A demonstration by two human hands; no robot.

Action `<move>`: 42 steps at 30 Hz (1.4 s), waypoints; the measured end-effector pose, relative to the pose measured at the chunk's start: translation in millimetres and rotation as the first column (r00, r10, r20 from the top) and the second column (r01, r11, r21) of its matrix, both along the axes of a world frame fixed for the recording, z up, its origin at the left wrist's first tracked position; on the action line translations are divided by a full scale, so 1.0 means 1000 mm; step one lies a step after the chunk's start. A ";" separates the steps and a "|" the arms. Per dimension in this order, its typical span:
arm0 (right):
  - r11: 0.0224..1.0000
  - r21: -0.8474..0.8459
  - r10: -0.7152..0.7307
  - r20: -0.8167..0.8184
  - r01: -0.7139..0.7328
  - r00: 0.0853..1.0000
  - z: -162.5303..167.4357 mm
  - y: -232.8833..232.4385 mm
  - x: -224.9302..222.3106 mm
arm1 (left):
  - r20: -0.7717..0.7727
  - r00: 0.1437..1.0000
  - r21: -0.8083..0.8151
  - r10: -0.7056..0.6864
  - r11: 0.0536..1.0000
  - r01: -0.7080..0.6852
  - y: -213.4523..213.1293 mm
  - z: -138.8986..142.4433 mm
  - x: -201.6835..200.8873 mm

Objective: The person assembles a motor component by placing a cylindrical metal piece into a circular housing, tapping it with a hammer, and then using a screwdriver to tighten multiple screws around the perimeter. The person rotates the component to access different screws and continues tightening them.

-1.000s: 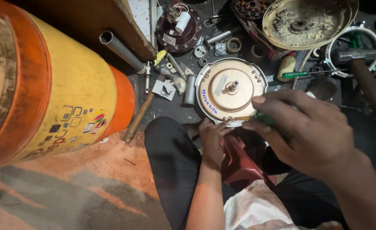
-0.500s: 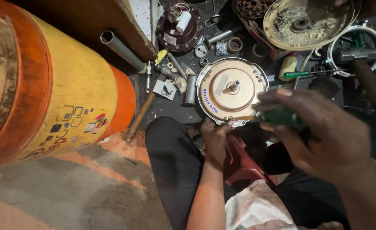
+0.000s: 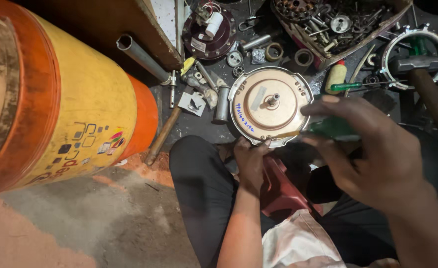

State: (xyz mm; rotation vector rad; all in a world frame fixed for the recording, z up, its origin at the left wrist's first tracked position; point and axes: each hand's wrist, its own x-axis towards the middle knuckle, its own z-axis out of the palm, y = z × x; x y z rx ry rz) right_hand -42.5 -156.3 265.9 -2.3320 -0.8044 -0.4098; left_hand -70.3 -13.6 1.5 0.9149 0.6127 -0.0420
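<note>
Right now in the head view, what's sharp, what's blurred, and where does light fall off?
Head view: round motor cover lit and sharp; right hand close, slightly soft; parts tray and top-right corner sink into shadow; yellow drum bows from wide-angle distortion.

round copper-toned motor cover (image 3: 271,106) — flat, shaft up | green-handled screwdriver (image 3: 328,129) — tip at its rim

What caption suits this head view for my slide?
Left hand steadies a round motor cover while right hand works a green-handled screwdriver at its rim.

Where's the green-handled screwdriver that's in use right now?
In the head view, right of centre: the right hand grips the green-handled screwdriver, its tip at the round motor cover's near rim.
</note>
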 end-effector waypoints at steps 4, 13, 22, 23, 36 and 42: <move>0.977 -0.161 -0.140 0.013 0.140 0.990 0.006 0.004 0.002 | -0.016 1.000 0.019 0.005 1.000 -0.004 -0.001 0.003 0.003; 1.000 0.025 0.017 0.058 -0.019 0.998 0.004 0.008 0.014 | -0.007 1.000 0.037 -0.019 0.999 0.019 0.000 0.011 0.002; 0.996 -0.056 -0.074 0.040 0.076 0.996 0.008 0.010 0.015 | -0.127 0.992 -0.013 -0.010 1.000 0.009 -0.001 0.002 0.007; 0.998 -0.027 -0.061 -0.009 0.061 0.998 0.010 0.011 0.016 | -0.093 0.996 -0.014 -0.011 1.000 0.009 -0.001 0.000 0.008; 1.000 -0.016 -0.010 0.014 0.010 1.000 0.004 0.005 0.020 | -0.070 0.997 0.033 -0.036 0.999 0.039 0.000 -0.006 0.006; 1.000 0.019 -0.002 -0.066 0.003 0.998 0.009 0.008 0.020 | -0.092 0.996 0.009 -0.006 1.000 0.007 -0.001 -0.001 0.004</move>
